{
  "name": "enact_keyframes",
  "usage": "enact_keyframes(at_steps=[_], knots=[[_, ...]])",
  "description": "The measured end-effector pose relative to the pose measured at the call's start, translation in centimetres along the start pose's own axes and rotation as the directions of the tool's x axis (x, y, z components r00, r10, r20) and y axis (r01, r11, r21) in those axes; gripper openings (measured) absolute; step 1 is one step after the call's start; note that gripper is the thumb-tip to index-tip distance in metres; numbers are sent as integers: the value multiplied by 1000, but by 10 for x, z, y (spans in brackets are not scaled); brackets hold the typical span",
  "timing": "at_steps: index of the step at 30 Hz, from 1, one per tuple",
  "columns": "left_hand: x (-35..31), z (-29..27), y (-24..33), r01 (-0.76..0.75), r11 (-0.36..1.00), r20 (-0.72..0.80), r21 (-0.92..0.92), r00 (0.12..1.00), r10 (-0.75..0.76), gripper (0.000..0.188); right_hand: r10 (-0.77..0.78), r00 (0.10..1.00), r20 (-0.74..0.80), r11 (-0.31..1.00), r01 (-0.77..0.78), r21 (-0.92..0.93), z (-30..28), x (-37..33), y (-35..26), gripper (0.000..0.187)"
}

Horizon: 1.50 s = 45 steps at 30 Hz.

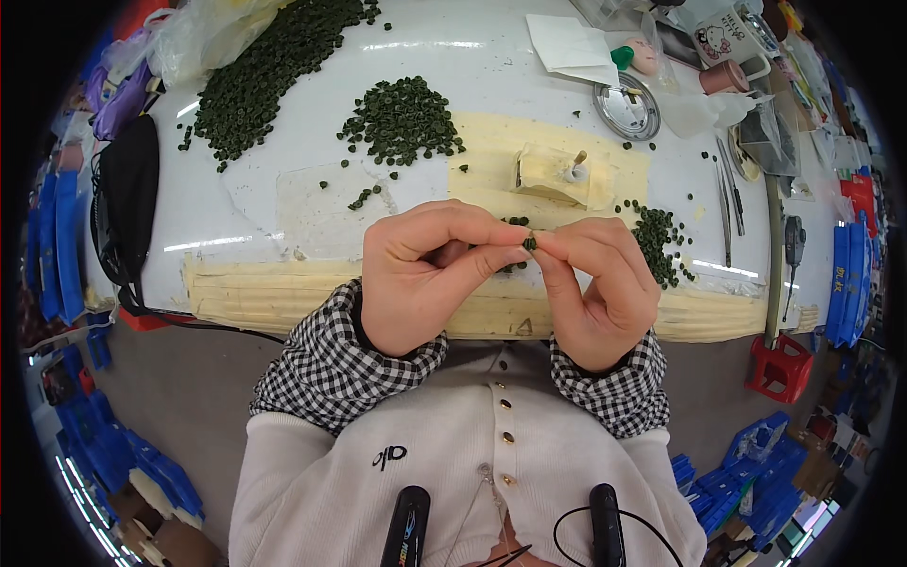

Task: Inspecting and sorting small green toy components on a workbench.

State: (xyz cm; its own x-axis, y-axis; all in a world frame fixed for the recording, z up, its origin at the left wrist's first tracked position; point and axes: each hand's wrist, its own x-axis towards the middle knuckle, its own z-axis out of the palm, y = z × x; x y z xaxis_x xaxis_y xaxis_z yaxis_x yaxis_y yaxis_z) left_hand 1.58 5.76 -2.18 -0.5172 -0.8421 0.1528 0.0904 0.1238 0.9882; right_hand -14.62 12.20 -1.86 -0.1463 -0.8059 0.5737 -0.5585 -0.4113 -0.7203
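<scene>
Over the front edge of the table, my left hand (406, 274) and my right hand (605, 293) meet fingertip to fingertip. Thumb and forefinger of each are pinched on one small dark green piece (530, 243), mostly covered by the fingers. Beneath the fingertips a few similar pieces show in part. Just right of my right hand lies a loose group of small green pieces (660, 248). Beyond my left hand is a larger heap of them (402, 121). Behind the fingers stands a yellowish block (550, 176) with a small white cup-like part and a short peg on top.
A big pile of green pieces (269, 76) spreads at the far left near plastic bags. Tweezers (725, 213) lie at the right, with a round metal dish (627, 109) and white paper (570, 49) further back. A black cloth item (128, 208) hangs over the left edge.
</scene>
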Motion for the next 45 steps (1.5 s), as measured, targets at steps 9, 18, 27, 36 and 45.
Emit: enact_keyframes(at_steps=[9, 18, 27, 36, 45], knots=[[1, 0, -1, -13, 1000, -5, -1, 1000, 13, 16, 8, 1000, -9, 1000, -7, 19, 1, -1, 1, 23], [2, -2, 2, -19, 1000, 2, 24, 1000, 19, 17, 22, 999, -26, 998, -21, 55, 0, 1, 1, 21], [2, -3, 3, -18, 1000, -19, 20, 1000, 18, 17, 67, 995, -74, 993, -73, -88, -20, 19, 2, 17], [1, -6, 5, 8, 1000, 4, 15, 1000, -8, 15, 88, 992, 91, 992, -96, 79, -10, 15, -3, 21], [1, -6, 5, 40, 999, 6, -6, 999, -40, 16, 84, 992, 98, 989, -95, 113, -6, 13, 0, 20]])
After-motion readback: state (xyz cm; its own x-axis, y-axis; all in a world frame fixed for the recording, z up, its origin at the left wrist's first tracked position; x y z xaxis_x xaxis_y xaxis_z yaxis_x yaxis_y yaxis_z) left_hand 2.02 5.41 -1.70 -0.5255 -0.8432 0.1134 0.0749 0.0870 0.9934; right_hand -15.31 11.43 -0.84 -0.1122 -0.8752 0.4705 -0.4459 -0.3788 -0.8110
